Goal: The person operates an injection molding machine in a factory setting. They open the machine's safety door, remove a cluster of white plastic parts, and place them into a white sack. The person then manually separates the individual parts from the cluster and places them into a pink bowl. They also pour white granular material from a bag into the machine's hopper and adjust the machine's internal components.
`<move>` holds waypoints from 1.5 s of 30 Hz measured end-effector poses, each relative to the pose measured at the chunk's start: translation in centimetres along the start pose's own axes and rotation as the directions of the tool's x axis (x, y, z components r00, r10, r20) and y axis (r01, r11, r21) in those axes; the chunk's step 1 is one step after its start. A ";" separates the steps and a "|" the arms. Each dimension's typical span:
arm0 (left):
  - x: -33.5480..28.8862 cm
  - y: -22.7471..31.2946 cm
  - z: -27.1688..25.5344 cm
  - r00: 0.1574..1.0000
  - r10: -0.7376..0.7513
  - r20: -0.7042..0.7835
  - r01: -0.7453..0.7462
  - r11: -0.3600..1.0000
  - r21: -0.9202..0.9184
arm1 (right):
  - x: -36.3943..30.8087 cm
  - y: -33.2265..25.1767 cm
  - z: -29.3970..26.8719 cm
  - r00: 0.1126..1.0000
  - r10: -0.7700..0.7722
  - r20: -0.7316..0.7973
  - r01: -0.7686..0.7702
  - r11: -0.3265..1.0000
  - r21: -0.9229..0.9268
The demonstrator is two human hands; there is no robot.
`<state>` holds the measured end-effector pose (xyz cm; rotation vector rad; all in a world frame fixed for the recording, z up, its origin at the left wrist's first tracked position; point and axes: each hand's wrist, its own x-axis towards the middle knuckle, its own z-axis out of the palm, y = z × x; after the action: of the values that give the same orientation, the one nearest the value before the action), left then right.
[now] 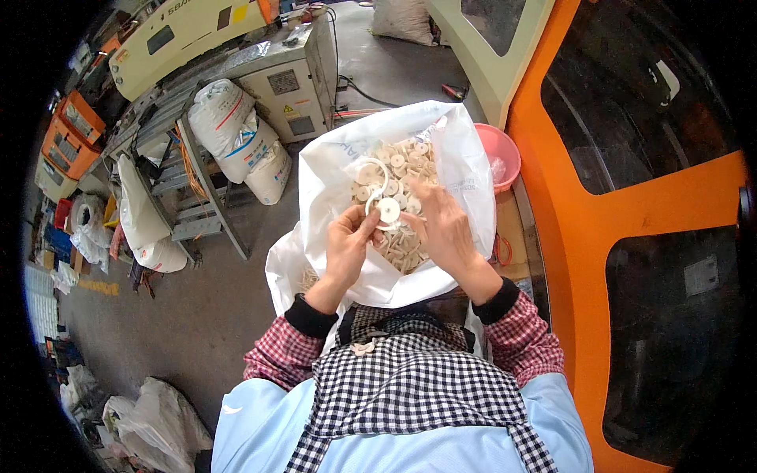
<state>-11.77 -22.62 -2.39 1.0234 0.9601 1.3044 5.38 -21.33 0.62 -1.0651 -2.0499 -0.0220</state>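
Observation:
My left hand (352, 244) is closed on a white plastic moulded piece (388, 210), pinched between thumb and fingers. The piece has a round disc with a small centre hole and curved, ring-like arms reaching up from it. Close to its right side is my right hand (446, 232), fingers stretched out and slightly blurred, thumb near the disc; whether they touch is unclear. Both hands are over a large white plastic sack (323, 177) with its mouth spread wide. Inside lie many off-white discs (398, 161) and thin plastic bits (402, 254).
A pink basin (509, 154) stands right of the sack, with red-handled scissors or pliers (503, 249) nearby. An orange machine (579, 260) borders the right side. On the left are a grey metal rack (197, 227) and stacked full sacks (240, 138). A second white bag (285, 264) sits below the first.

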 end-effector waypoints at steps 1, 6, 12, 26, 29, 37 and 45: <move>0.0 0.1 0.0 0.997 -0.054 0.048 0.057 0.997 -0.053 | 0.1 0.1 -0.7 0.990 -0.136 0.045 0.136 0.991 0.009; -0.4 0.4 0.5 0.999 0.043 0.012 -0.044 0.991 0.128 | 0.4 0.9 -1.7 0.907 -0.359 0.221 0.357 0.933 0.047; -0.2 -0.7 0.7 0.663 0.652 0.368 -0.632 0.223 0.742 | -0.9 2.6 1.6 0.815 0.172 0.553 -0.416 0.838 0.352; -0.2 -0.5 0.5 0.572 0.730 0.374 -0.717 0.224 0.660 | -1.6 6.9 3.7 0.692 -0.184 0.698 -0.455 0.640 0.620; -0.4 -1.0 0.6 0.845 0.518 0.132 -0.510 0.710 0.486 | -0.9 7.2 3.2 0.696 -0.206 0.687 -0.085 0.927 0.365; 0.1 -1.3 0.4 0.982 -0.186 -0.025 0.164 0.913 -0.374 | 0.0 0.4 -0.7 0.899 0.195 0.393 -0.410 0.693 0.593; -0.8 -0.3 1.5 0.991 0.062 -0.117 -0.067 0.997 -0.037 | -2.0 2.0 0.2 0.846 0.237 0.477 -0.456 0.786 0.418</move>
<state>-10.26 -23.50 -2.28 0.9626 0.9897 1.4448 7.25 -21.31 -1.45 -1.1423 -1.9819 0.9759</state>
